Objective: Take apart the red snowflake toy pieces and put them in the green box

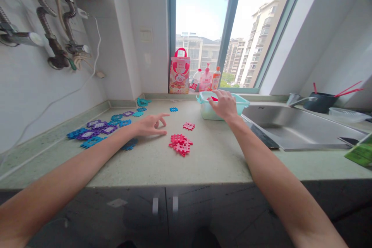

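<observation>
My left hand hovers over the counter with its fingers stretched apart and nothing in them. Just right of it lie a pile of red notched square building pieces and a single pink piece. At the mint-green plastic tub, my right hand reaches over the near rim. Between its thumb and fingers shows a red building piece; the fingertips are partly hidden. Left of my left hand, blue and purple pieces lie spread about, and one blue piece sits apart farther back.
A steel sink is right of the tub, with a dark flat object at its edge. A pink bag and several bottles stand on the windowsill. A black pot is beyond the faucet. Pipes hang at left.
</observation>
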### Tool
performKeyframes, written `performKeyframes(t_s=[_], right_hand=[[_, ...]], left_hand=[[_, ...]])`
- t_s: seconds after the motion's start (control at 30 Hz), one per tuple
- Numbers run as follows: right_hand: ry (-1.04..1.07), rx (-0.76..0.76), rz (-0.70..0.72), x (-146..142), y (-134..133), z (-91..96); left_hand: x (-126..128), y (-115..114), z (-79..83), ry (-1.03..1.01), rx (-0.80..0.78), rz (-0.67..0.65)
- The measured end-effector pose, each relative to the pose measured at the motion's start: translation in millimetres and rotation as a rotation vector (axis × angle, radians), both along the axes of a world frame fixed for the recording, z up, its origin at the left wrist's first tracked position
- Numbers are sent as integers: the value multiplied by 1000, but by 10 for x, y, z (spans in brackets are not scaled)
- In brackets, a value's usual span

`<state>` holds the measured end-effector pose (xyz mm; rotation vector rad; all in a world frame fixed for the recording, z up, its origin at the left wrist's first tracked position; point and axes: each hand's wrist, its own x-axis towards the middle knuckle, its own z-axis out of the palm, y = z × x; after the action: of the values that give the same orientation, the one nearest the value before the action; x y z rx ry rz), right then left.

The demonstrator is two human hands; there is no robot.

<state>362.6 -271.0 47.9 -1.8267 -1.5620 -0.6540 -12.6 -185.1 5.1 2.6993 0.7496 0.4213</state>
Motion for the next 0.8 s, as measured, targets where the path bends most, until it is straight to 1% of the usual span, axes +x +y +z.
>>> performKeyframes(t_s=[0.07,0.13,0.17,0.23,0.3,0.37,0.43,0.6,0.7,0.8], right_hand=[[-52,68,151,-64,-27,29],[-75,77,320,-147,-54,53],[-68,54,403,-192,-64,56],[-24,-44,533,-282,-69,39],[18,-188,609,-362,-57,-9],[31,-333,643,-426,-36,-73],[23,-446,661,-472,-18,-135],[-35,-633,665,-532,3,-231],[-52,-705,667,-552,22,-265],[-57,-703,699,-568,39,-289]], left_hand=[[6,-12,6,-1,-10,7],[12,-28,13,-1,-19,10],[14,-36,17,-4,-20,9],[15,-50,24,-8,-15,1],[15,-60,30,-5,-6,-10],[13,-63,33,2,-1,-14],[12,-60,31,6,-2,-8],[6,-44,18,-3,-2,-4],[5,-42,16,-6,-1,-11],[9,-46,19,1,-12,-9]])
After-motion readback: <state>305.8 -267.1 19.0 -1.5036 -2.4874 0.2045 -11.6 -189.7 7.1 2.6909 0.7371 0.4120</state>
